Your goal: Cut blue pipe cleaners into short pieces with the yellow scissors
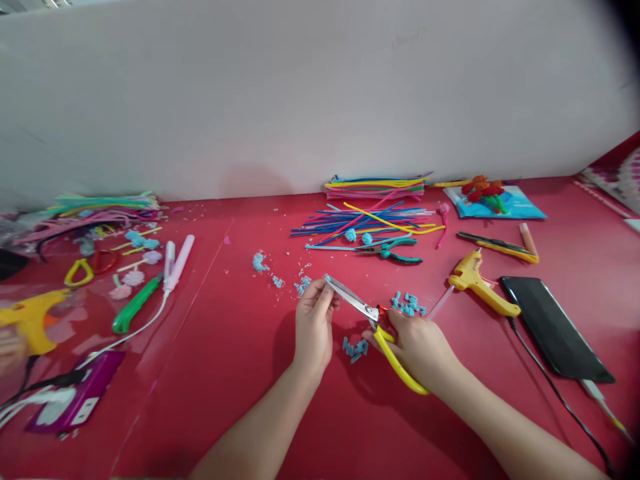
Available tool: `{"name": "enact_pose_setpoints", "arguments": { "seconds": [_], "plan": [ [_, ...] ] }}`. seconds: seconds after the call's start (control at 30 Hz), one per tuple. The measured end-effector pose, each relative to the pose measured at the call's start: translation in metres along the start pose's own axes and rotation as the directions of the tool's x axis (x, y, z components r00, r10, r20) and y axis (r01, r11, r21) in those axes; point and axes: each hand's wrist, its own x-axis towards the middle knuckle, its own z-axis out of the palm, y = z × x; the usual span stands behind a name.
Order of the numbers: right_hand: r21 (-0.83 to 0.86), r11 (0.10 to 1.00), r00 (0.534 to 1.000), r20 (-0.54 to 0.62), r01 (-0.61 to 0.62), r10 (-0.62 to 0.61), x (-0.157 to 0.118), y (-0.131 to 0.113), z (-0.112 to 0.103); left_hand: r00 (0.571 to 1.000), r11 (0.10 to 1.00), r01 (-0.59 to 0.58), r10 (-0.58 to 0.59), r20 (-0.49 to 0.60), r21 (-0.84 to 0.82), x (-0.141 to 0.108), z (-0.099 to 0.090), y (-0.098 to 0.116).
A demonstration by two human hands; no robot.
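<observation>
My right hand (417, 343) is closed round the yellow and red handles of a pair of scissors (353, 300), whose blades point up and to the left. At their tips, my left hand (316, 317) pinches a small light-blue piece (327, 278), probably pipe cleaner; the fingers hide most of it. Blue fluff clippings (303, 285) lie just beyond the left fingertips. Short cut blue pieces (356, 349) are heaped below the blades, and another heap of blue pieces (409, 305) sits beyond my right hand.
Pliers (389, 251) and loose pipe cleaners (370, 221) lie ahead. To the right are a yellow glue gun (477, 283) and a black phone (555, 327), both with cables. At left, another person's hand (11, 353) holds a yellow glue gun (35, 319) near a purple power strip (83, 393).
</observation>
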Motion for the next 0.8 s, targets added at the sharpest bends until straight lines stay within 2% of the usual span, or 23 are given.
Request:
{"name": "enact_pose_setpoints", "arguments": {
  "seconds": [0.8],
  "plan": [
    [-0.005,1.0,0.999,0.035,-0.015,0.015,0.0009,-0.0009,0.0014,1.0,1.0,0.013,-0.013,0.022,-0.009,-0.0022,0.0019,0.0005]
  ]
}}
